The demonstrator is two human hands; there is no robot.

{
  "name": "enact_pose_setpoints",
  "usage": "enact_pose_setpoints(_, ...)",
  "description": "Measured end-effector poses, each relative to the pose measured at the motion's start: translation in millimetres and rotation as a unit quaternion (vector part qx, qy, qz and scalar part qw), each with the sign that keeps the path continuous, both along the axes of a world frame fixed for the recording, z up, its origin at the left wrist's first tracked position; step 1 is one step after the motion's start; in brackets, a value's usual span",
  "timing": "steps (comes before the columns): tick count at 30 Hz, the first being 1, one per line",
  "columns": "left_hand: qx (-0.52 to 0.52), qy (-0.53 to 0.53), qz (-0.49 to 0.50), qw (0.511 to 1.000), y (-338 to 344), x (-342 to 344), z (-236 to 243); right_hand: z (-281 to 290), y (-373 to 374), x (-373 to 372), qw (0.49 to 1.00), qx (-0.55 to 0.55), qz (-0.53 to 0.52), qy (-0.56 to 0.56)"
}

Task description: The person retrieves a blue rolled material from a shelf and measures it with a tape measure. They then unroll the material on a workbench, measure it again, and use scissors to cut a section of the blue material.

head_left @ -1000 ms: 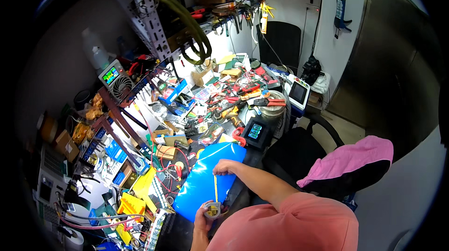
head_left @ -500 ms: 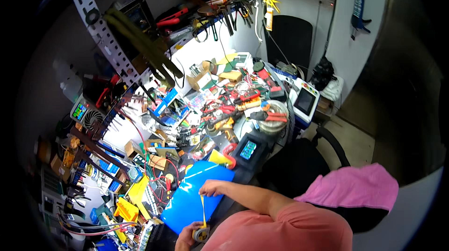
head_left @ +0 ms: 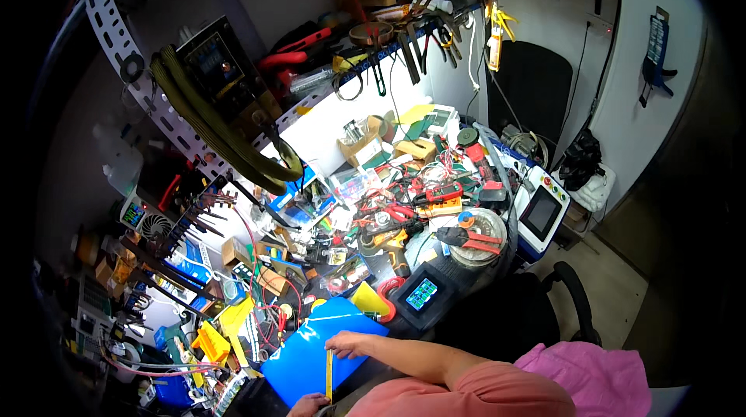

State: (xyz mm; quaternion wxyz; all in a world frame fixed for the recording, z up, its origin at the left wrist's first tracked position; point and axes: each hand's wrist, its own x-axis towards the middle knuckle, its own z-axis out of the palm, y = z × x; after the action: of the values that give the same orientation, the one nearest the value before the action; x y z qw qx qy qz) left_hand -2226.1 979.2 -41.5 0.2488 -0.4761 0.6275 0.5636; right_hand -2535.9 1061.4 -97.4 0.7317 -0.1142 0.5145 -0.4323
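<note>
Your right hand [head_left: 346,345] pinches the free end of the yellow tape-measure blade [head_left: 329,374], presumably so that the tip stays put over the glossy blue sheet [head_left: 311,355]. The blade runs from there down toward your left hand [head_left: 308,404], and that spread between the two hands probably keeps the strip straight. Your left hand sits at the lower edge of the view; its grip is cut off, so I cannot tell how firmly it closes or on what. The blue sheet lies on the table [head_left: 364,376] right in front of you, likely because this near strip leaves it room beside the clutter. A black box with a lit screen [head_left: 422,295] stands beyond its right corner, and a yellow piece [head_left: 371,299] lies just past its far edge.

Half a second ago the tape-measure case showed in your left hand; now it has all but dropped out below. Your view has shifted too: the sheet sits lower, and the pink cloth [head_left: 587,378] has slid toward the bottom.
</note>
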Motion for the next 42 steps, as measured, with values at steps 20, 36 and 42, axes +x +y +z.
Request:
enact_pose_setpoints(20, -0.149, -0.009, -0.112, 0.982, -46.7, -67.1, -27.8, -2.3, 41.7, -14.8, 0.964, -0.038, -0.084, 0.249)
enact_pose_setpoints(36, -0.172, -0.046, -0.255, 0.950, -50.8, -97.6, -14.7, 38.7, 128.6, -57.3, 0.856, -0.058, -0.158, 0.488)
enact_pose_setpoints(42, -0.137, -0.045, -0.256, 0.956, -45.5, -109.1, 5.6, 31.3, 151.1, -66.3, 0.828, -0.044, -0.152, 0.538)
